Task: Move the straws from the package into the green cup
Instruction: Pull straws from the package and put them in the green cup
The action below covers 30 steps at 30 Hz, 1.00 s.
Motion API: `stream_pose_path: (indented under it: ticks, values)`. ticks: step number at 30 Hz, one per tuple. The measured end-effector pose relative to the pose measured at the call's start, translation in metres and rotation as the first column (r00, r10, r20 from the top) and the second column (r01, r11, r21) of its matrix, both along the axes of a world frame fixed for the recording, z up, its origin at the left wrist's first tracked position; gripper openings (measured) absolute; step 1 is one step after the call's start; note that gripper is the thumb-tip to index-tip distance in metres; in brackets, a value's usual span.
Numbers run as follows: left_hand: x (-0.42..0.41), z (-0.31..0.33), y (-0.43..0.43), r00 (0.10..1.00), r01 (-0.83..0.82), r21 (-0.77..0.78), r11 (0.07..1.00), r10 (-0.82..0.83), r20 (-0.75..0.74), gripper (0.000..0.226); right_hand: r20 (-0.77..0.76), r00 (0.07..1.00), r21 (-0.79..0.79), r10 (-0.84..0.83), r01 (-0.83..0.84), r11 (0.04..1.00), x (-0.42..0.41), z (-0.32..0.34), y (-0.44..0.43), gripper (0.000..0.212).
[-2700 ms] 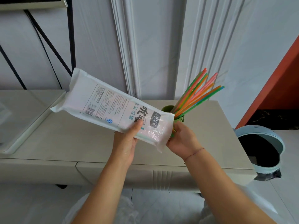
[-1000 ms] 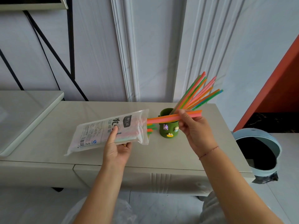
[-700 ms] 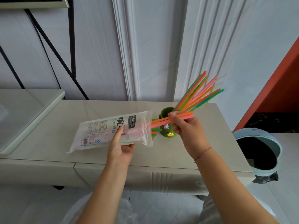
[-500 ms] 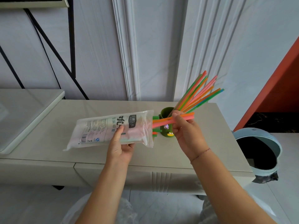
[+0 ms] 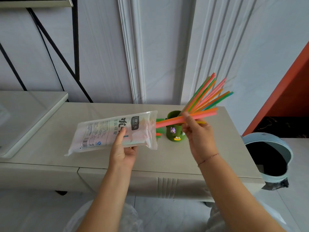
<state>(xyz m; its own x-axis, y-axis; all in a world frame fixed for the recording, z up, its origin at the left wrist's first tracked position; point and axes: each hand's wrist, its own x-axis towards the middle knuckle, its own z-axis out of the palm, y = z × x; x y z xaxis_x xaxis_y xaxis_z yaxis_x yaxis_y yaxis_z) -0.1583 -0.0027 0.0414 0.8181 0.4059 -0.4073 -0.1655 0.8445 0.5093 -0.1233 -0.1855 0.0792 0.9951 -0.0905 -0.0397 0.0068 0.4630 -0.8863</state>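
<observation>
My left hand (image 5: 122, 152) grips a clear plastic straw package (image 5: 107, 133) from below, held nearly level above the cabinet top, its open mouth facing right. My right hand (image 5: 198, 131) pinches a few orange and pink straws (image 5: 173, 120) that stick halfway out of the package mouth. They cross in front of the green cup (image 5: 174, 129), which stands on the cabinet and has small figures on its side. Several coloured straws (image 5: 207, 94) stand in the cup, fanned up to the right. A few more straw ends poke out of the package lower down.
The beige cabinet top (image 5: 209, 151) carries the cup. A lower glass-topped surface (image 5: 25, 118) lies to the left. A pale blue waste bin (image 5: 274, 158) with a black liner stands on the floor at the right. A white panelled wall rises behind.
The package dropped from a raised tilt to nearly level. My right hand took hold of a few straws at the mouth and has drawn them rightward, a little farther out than half a second ago.
</observation>
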Motion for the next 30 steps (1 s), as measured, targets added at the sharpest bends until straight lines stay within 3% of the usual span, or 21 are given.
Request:
stream_pose_path:
  ticks: [6, 17, 30]
  values:
    - [0.002, -0.003, 0.013, 0.999, -0.034, -0.052, 0.998, 0.031, -0.044, 0.022, 0.026, 0.995, -0.119, -0.094, 0.096, 0.988, 0.009, 0.016, -0.028, 0.016]
    - [0.002, -0.012, 0.023, 0.992, -0.058, -0.018, 0.998, 0.055, -0.113, 0.018, -0.024, 0.98, -0.17, -0.197, 0.19, 0.967, 0.017, 0.032, -0.064, 0.011]
    - [0.004, -0.012, 0.022, 0.995, -0.038, -0.015, 0.999, 0.036, -0.096, 0.023, 0.026, 0.933, -0.313, -0.359, 0.349, 0.883, 0.024, 0.049, -0.097, 0.013]
